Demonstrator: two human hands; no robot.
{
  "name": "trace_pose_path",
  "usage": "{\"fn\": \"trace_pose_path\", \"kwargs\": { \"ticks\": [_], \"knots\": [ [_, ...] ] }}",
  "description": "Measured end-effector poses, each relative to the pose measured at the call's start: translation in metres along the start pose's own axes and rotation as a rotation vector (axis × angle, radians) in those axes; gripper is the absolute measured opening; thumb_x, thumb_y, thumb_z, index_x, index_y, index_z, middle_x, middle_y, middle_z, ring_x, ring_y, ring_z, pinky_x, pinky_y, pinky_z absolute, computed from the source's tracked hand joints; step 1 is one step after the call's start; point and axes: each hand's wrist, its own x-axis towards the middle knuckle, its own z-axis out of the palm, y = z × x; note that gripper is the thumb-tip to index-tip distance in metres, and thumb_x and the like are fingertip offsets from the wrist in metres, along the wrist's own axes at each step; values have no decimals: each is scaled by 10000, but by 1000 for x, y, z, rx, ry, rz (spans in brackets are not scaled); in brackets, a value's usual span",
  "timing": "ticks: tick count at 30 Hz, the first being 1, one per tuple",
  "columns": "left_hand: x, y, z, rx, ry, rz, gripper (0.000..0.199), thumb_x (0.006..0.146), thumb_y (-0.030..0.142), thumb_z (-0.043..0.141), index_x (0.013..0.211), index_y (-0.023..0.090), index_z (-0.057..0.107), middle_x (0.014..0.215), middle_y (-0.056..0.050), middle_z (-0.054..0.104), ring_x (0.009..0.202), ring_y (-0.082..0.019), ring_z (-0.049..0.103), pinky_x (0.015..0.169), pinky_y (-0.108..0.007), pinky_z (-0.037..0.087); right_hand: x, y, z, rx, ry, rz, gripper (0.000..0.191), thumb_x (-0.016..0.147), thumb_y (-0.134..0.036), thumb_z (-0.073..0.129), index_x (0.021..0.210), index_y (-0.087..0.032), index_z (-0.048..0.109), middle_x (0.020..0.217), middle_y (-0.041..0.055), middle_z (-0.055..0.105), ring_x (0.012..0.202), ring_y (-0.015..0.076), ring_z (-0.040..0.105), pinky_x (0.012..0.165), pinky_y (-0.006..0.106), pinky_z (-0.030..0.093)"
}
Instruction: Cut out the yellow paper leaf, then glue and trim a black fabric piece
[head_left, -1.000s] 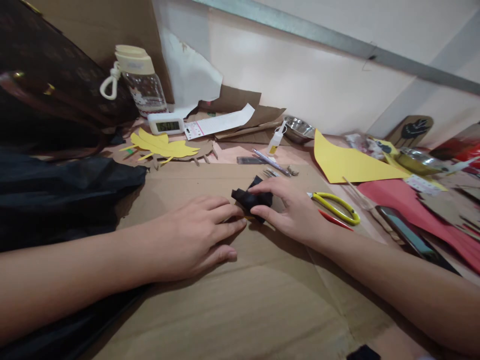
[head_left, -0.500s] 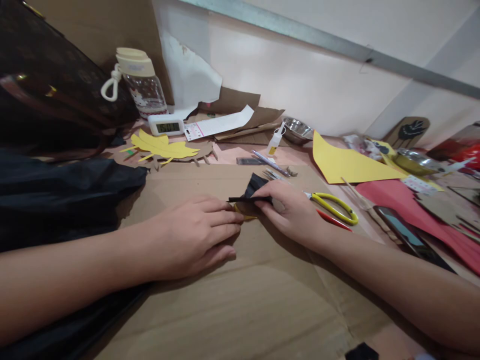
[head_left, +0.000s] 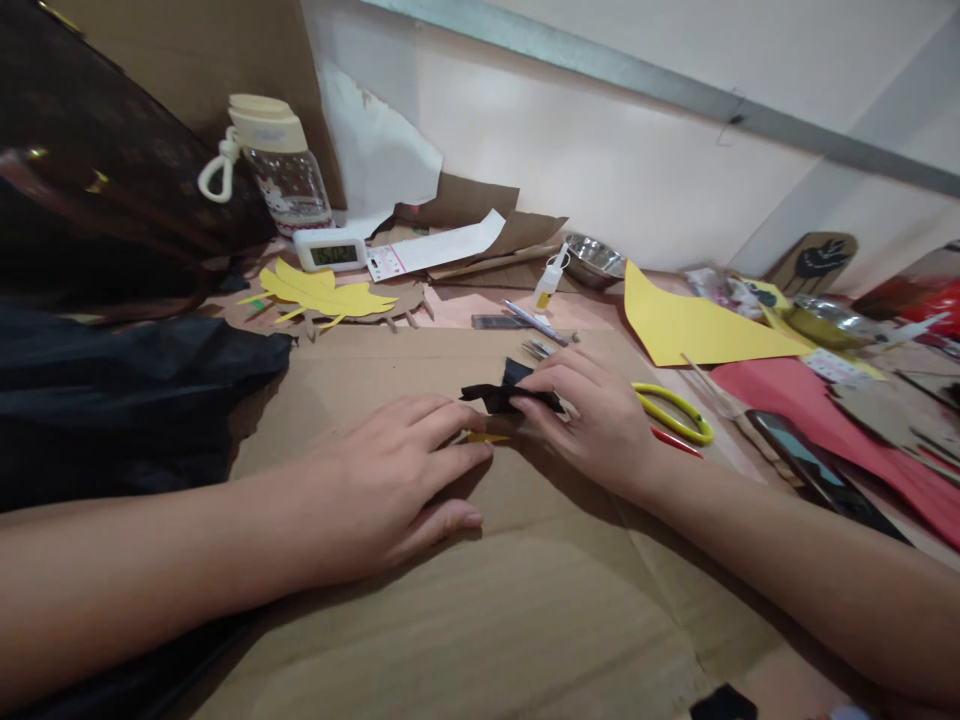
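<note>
Between the thumb and fingers of my right hand (head_left: pixel 596 415) is a small creased piece of black paper or cloth (head_left: pixel 495 398); its exact material I cannot tell. It is held just above the brown cardboard sheet (head_left: pixel 525 590). My left hand (head_left: pixel 405 465) lies palm down on the cardboard, fingers stretched out. Its fingertips touch or nearly touch a small yellow piece (head_left: pixel 487 437) under the black one. Behind my right hand, yellow-and-red-handled scissors (head_left: pixel 679 415) are partly covered. Tweezer-like metal tips (head_left: pixel 537 349) show beyond the fingers.
Black sheeting (head_left: pixel 135 400) spreads on the left. Along the back stand a water bottle (head_left: pixel 289 180), a digital clock (head_left: pixel 330 250), a glue bottle (head_left: pixel 551 280) and a metal bowl (head_left: pixel 595 262). Yellow card (head_left: pixel 697 325), red paper (head_left: pixel 810 420) and a phone (head_left: pixel 817 465) lie right.
My right hand has shifted slightly right, covering more of the scissors. The black piece now shows a different fold. My left fingers have spread a little.
</note>
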Motion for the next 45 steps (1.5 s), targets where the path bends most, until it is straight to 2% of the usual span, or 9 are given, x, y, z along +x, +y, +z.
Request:
{"fn": "trace_pose_path", "kwargs": {
  "ticks": [4,10,17,24,27,33,38,42,45],
  "knots": [
    [0,-6,1,45,43,28,309,1084,385,546,1079,180,777,1108,-102,780,1113,-323,694,1041,-515,542,0,1,0,37,-18,36,83,1010,-183,654,936,-219,647,860,51,730,843,238,655,808,397,505],
    [1,-14,4,73,14,71,354,1090,383,522,1195,134,751,1270,-154,765,1149,-353,698,1036,-546,555,1,1,0,40,-2,41,83,1005,-175,645,944,-231,641,854,42,740,834,238,672,805,402,504],
    [3,-9,1,21,-70,-30,383,1064,419,569,1319,173,715,1296,-155,707,1171,-334,660,1038,-521,560,6,2,-15,-121,122,-73,158,960,-136,696,1004,-277,640,874,36,755,844,265,659,845,457,494],
    [0,-8,3,32,-7,-20,427,1052,443,588,1347,152,690,1260,-178,688,1171,-360,642,1035,-527,524,-2,-11,-5,-165,-172,-185,146,1038,-168,585,925,-230,655,924,68,774,908,265,651,875,436,525],
    [1,-11,-2,-18,77,-94,401,1081,463,526,1253,165,730,1265,-158,700,1142,-333,649,997,-488,512,-2,-11,-3,-178,-157,-176,144,1040,-179,598,912,-217,652,886,70,767,872,262,632,849,435,522],
    [15,-21,-4,-359,131,-328,391,1029,526,570,874,215,749,888,-37,711,891,-239,651,808,-380,492,4,-23,-10,-228,-207,-271,232,1054,-164,554,858,-250,645,836,45,720,843,245,597,912,417,519],
    [20,-20,1,-448,140,-356,327,1015,410,547,784,211,665,800,-14,684,811,-205,620,761,-353,465,5,-34,-9,-244,-220,-376,282,1067,-128,493,904,-240,694,827,55,716,839,250,603,911,432,530],
    [19,-20,1,-423,120,-343,294,994,340,538,745,210,622,765,-15,667,787,-204,605,761,-356,456,6,-32,-9,-105,-197,-320,208,1078,-317,579,927,-216,677,889,68,752,872,254,649,929,438,546],
    [18,-21,0,-422,126,-305,253,1002,323,534,820,209,667,834,-23,689,823,-208,618,786,-357,467,7,-23,-9,116,-146,-78,248,1082,-413,567,1095,-185,664,1060,115,777,990,275,702,924,453,564]
  ]
}}
